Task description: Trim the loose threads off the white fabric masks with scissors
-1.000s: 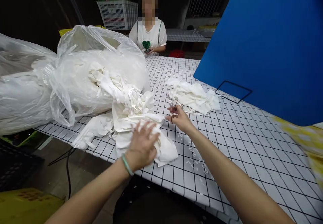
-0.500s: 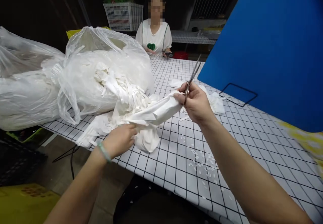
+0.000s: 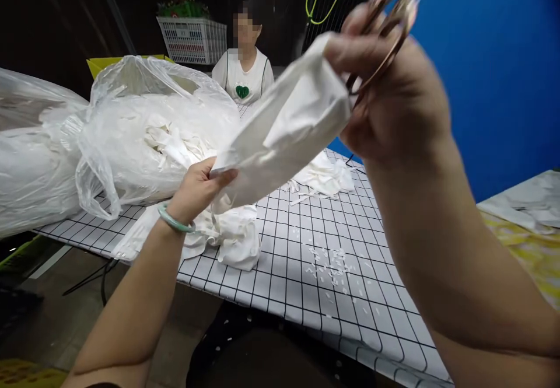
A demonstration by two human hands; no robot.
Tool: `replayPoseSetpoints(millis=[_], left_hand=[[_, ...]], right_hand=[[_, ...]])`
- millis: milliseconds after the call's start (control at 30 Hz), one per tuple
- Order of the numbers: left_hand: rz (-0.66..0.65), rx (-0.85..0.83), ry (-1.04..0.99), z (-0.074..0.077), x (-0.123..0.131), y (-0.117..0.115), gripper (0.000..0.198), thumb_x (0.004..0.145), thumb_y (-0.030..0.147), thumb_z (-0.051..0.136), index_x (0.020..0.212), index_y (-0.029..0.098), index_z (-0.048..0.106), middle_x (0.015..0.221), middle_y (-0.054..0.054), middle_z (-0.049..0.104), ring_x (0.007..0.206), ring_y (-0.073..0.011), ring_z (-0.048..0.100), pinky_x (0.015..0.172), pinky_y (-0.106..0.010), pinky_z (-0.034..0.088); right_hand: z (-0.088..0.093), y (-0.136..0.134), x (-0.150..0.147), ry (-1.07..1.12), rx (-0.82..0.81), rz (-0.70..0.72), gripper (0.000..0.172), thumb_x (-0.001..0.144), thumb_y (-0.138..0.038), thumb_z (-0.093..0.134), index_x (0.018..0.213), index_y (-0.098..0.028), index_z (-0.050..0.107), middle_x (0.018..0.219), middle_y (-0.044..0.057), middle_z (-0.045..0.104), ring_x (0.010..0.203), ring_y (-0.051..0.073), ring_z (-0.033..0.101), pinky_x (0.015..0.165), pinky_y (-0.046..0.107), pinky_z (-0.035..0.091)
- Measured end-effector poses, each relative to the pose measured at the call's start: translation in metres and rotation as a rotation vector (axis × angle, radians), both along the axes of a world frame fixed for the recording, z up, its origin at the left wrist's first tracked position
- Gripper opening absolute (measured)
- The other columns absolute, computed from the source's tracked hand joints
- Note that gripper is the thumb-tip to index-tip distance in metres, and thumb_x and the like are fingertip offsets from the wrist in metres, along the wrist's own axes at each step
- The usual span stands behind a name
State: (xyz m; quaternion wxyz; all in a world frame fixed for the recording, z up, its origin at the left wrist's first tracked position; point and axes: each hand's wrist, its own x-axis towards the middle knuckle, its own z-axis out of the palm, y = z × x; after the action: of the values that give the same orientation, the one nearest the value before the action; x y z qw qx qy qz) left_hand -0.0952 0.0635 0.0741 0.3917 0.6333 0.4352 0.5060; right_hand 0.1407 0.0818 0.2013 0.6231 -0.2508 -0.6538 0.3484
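A piece of white cloth [image 3: 289, 125] is stretched on a slant between my two hands, above the table. My left hand [image 3: 203, 184], with a pale green bangle at the wrist, pinches its lower left end. My right hand [image 3: 394, 84] is raised high and grips the upper right end between thumb and finger. The same hand holds scissors [image 3: 387, 26], their handles around the fingers and the blades running out of the top of the view. Below my left hand, more crumpled white cloth [image 3: 240, 236] lies on the table.
Large clear plastic bags [image 3: 144, 137] full of white cloth fill the left. White cloth pieces [image 3: 324, 175] and small white scraps [image 3: 330, 265] lie on the checked tablecloth [image 3: 280, 259]. A blue panel [image 3: 494, 84] stands right. A person [image 3: 245, 73] sits opposite, before a white crate [image 3: 192, 38].
My right hand has risen toward me with the scissors and the cloth end. My left hand has moved up and now pinches the cloth, which is drawn away from the pile.
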Motion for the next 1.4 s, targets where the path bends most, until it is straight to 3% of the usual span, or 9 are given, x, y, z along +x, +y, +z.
replayPoseSetpoints(millis=[233, 467, 567, 700, 867, 967, 1100, 1267, 1400], left_hand=[[-0.165, -0.185, -0.179, 0.014, -0.027, -0.041, 0.031, 0.082, 0.048, 0.072, 0.095, 0.02, 0.076, 0.082, -0.005, 0.073, 0.083, -0.0211, 0.07, 0.07, -0.035, 0.06], [-0.54, -0.78, -0.321, -0.049, 0.007, -0.06, 0.033, 0.074, 0.044, 0.082, 0.073, 0.013, 0.071, 0.061, -0.004, 0.066, 0.053, -0.0133, 0.061, 0.049, -0.024, 0.051], [-0.459, -0.747, -0.469, -0.056, 0.015, -0.066, 0.023, 0.078, 0.032, 0.081, 0.086, 0.011, 0.073, 0.078, -0.007, 0.073, 0.068, -0.0142, 0.067, 0.065, -0.025, 0.057], [-0.362, -0.587, -0.489, -0.05, 0.025, -0.05, 0.022, 0.09, 0.032, 0.068, 0.099, 0.013, 0.071, 0.098, -0.011, 0.075, 0.09, -0.0191, 0.07, 0.083, -0.033, 0.059], [-0.269, -0.261, 0.075, -0.058, 0.029, -0.019, 0.031, 0.094, 0.038, 0.058, 0.11, 0.014, 0.069, 0.111, -0.012, 0.073, 0.1, -0.0213, 0.068, 0.087, -0.037, 0.056], [-0.142, -0.083, 0.43, -0.075, 0.025, -0.018, 0.023, 0.09, 0.032, 0.058, 0.102, 0.016, 0.068, 0.105, -0.009, 0.072, 0.096, -0.0213, 0.067, 0.084, -0.037, 0.055], [-0.032, -0.01, 0.533, -0.103, 0.034, -0.051, 0.021, 0.09, 0.036, 0.057, 0.088, 0.016, 0.063, 0.089, -0.008, 0.065, 0.087, -0.0228, 0.06, 0.084, -0.042, 0.051], [-0.167, -0.106, 0.659, -0.14, 0.078, -0.095, 0.028, 0.076, 0.04, 0.074, 0.075, 0.017, 0.059, 0.08, -0.006, 0.06, 0.083, -0.0257, 0.058, 0.082, -0.043, 0.048], [-0.211, -0.2, 0.524, -0.148, 0.093, -0.094, 0.017, 0.087, 0.027, 0.056, 0.073, 0.017, 0.057, 0.072, -0.003, 0.057, 0.073, -0.0198, 0.058, 0.072, -0.033, 0.048]], right_hand=[[-0.055, 0.003, 0.058, 0.135, -0.094, -0.058, 0.027, 0.077, -0.028, 0.078, 0.081, -0.027, 0.051, 0.081, -0.003, 0.054, 0.094, 0.016, 0.065, 0.08, 0.027, 0.056], [-0.14, 0.03, 0.023, -0.021, -0.435, -0.124, 0.03, 0.074, -0.025, 0.077, 0.083, -0.026, 0.048, 0.086, 0.0, 0.059, 0.088, 0.02, 0.061, 0.08, 0.038, 0.054], [-0.171, 0.007, 0.006, -0.252, -0.433, -0.191, 0.034, 0.073, -0.035, 0.082, 0.088, -0.025, 0.053, 0.108, 0.006, 0.065, 0.111, 0.027, 0.058, 0.092, 0.046, 0.051], [-0.209, -0.038, -0.008, -0.184, -0.564, 0.102, 0.049, 0.064, -0.047, 0.087, 0.093, -0.026, 0.053, 0.111, 0.006, 0.067, 0.106, 0.028, 0.063, 0.086, 0.043, 0.054], [-0.248, -0.042, -0.006, 0.003, -0.689, -0.011, 0.051, 0.062, -0.052, 0.083, 0.091, -0.025, 0.053, 0.086, 0.001, 0.067, 0.078, 0.02, 0.064, 0.07, 0.034, 0.054], [-0.259, -0.023, 0.01, 0.029, -0.712, -0.123, 0.053, 0.06, -0.053, 0.083, 0.091, -0.024, 0.052, 0.084, 0.0, 0.065, 0.072, 0.018, 0.061, 0.063, 0.03, 0.051], [-0.261, -0.005, 0.024, 0.024, -0.707, -0.196, 0.054, 0.058, -0.054, 0.083, 0.09, -0.024, 0.051, 0.084, 0.0, 0.063, 0.072, 0.016, 0.059, 0.062, 0.028, 0.049], [-0.249, 0.005, 0.024, -0.064, -0.696, -0.199, 0.047, 0.062, -0.048, 0.083, 0.087, -0.024, 0.051, 0.081, 0.0, 0.06, 0.073, 0.016, 0.056, 0.065, 0.031, 0.048], [-0.236, -0.008, 0.031, -0.226, -0.587, -0.294, 0.038, 0.067, -0.038, 0.084, 0.085, -0.024, 0.053, 0.09, 0.001, 0.062, 0.078, 0.018, 0.056, 0.076, 0.037, 0.048]])
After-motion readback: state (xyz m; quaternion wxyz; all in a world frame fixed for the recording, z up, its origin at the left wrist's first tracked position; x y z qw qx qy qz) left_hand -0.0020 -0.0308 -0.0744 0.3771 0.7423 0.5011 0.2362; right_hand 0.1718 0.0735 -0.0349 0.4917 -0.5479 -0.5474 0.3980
